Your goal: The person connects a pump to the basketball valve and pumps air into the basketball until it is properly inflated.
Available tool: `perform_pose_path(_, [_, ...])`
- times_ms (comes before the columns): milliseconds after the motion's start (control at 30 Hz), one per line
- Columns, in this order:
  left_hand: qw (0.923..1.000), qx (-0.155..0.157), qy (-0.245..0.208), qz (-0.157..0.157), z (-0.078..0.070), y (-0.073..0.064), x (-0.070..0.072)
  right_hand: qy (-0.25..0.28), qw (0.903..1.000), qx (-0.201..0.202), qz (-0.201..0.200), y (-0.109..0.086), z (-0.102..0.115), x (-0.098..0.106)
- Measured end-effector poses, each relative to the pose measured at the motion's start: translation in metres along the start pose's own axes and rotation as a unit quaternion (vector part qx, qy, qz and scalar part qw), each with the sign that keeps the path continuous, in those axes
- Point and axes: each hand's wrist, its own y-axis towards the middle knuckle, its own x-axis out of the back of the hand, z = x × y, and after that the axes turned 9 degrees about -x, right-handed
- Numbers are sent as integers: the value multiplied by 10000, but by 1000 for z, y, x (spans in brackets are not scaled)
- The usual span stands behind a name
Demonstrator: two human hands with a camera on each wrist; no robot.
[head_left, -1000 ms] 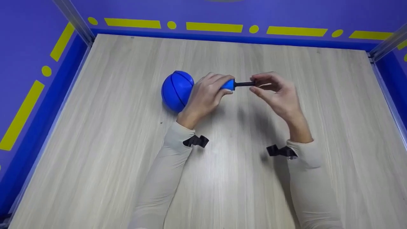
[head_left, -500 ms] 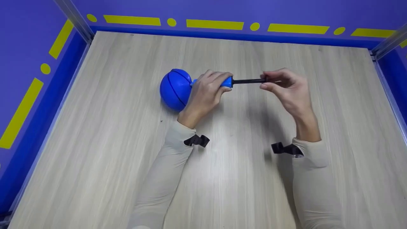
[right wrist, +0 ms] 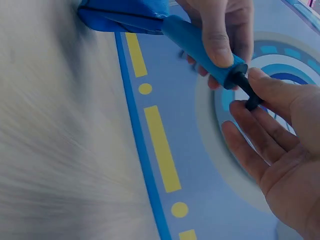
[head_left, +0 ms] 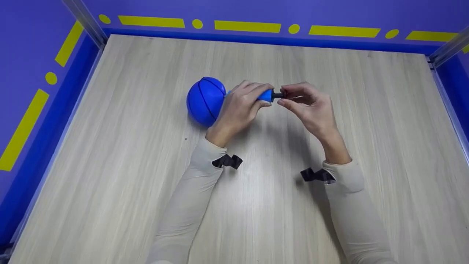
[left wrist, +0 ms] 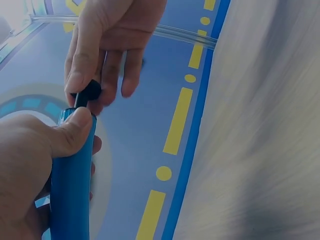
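My left hand (head_left: 240, 108) grips the blue barrel of a small hand pump (left wrist: 72, 185), its thumb along the barrel near the rod end. At the pump's other end is a blue ball (head_left: 205, 99) with black seam lines, resting on the table; the left hand hides much of the joint between them in the head view. My right hand (head_left: 311, 108) pinches the black handle (right wrist: 253, 102) of the pump rod between thumb and fingers. Only a short length of the black rod (head_left: 278, 95) shows outside the barrel. The pump lies roughly level, pointing left at the ball.
The pale wood-grain table (head_left: 128, 165) spreads under both arms. Blue panels with yellow marks (head_left: 247, 26) stand along its back and sides, with metal posts (head_left: 86, 22) at the corners. Black straps (head_left: 227, 161) sit on both wrists.
The right hand first drew the rod out to the right, then pushed it back left into the barrel. The left hand stays on the pump; the ball shifts only slightly.
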Motion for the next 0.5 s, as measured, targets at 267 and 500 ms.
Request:
perform_pose_path(267, [9998, 107, -46, -163, 6, -3, 6, -481, 9986, 41, -217, -4, 11, 39])
perform_pose_path(500, [9998, 153, 36, -125, 4, -3, 8, 75, 9998, -114, -108, -4, 12, 54])
